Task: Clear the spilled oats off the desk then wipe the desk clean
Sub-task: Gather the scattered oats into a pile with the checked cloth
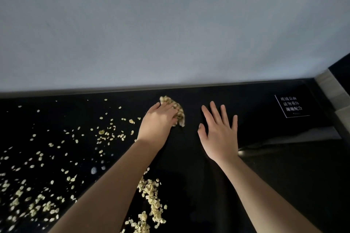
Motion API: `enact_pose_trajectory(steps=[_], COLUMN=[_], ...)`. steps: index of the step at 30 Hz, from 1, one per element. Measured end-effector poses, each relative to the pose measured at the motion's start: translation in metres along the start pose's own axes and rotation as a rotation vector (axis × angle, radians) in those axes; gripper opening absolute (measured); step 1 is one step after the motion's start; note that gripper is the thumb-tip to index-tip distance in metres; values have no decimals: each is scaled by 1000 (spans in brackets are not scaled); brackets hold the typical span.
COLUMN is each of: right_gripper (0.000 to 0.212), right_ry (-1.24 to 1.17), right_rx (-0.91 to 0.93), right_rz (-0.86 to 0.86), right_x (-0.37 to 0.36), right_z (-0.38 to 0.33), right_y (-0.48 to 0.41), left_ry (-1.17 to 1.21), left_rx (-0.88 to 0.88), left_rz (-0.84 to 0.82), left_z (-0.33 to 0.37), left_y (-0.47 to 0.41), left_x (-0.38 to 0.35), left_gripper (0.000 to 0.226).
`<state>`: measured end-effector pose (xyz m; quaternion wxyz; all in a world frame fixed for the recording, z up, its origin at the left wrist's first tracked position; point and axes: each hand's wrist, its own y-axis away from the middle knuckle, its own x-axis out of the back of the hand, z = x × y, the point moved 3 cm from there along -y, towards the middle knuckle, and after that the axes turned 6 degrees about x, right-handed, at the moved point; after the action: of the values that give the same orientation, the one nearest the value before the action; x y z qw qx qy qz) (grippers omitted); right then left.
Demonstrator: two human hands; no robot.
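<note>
Pale oat flakes lie scattered over the black glass desk (189, 157), mostly on its left half (106, 134). A thicker streak of oats (151, 200) runs along the near side under my left forearm. My left hand (158, 121) lies flat on the desk near the back edge, its fingers pressing against a small heap of oats (176, 109). My right hand (219, 130) is spread flat with straight fingers just right of that heap, a palm's width away from it, holding nothing.
A pale wall (170, 24) rises directly behind the desk's back edge. A black sign with white characters (291, 106) sits at the back right corner. A light-coloured ledge (329, 85) borders the desk on the right.
</note>
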<state>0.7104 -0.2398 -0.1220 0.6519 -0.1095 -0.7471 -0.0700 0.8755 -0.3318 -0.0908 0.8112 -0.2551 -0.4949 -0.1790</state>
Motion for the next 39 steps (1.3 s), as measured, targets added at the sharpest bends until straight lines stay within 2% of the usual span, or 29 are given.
enact_pose_trajectory(steps=[6,10,14,16,20,23,27,34,39], right_gripper=[55,56,59,58,57,57,57,56,55], right_ry=[9,10,-2,-19,-26,-22,-9,3,-15], right_rx=[3,-5,-7,-9,-8,-2,-2,-15,-34], right_rz=[-15,-18,-10,3,33,41,16,1,11], right_x=[1,2,2,1,-2,-2,-1,3,4], right_z=[1,1,0,1,2,2,1,0,1], right_y=[-1,-1,-1,-1,1,0,0,0,0], left_ry=[-99,-98,-63,-36,-27,-25,-27,-79,-36], left_rx=[-28,24,-73,-117,-118,-122,-17,239,138], left_rz=[41,56,182,198,84,75,148,176,249], left_z=[-26,-30,5,19,17,7,-19,-64,-27], left_y=[60,76,19,-24,-72,-70,-33,49,33], left_x=[43,53,35,18,-17,-20,3,39,28], left_gripper=[17,9,16,10,15,15,18,19,15])
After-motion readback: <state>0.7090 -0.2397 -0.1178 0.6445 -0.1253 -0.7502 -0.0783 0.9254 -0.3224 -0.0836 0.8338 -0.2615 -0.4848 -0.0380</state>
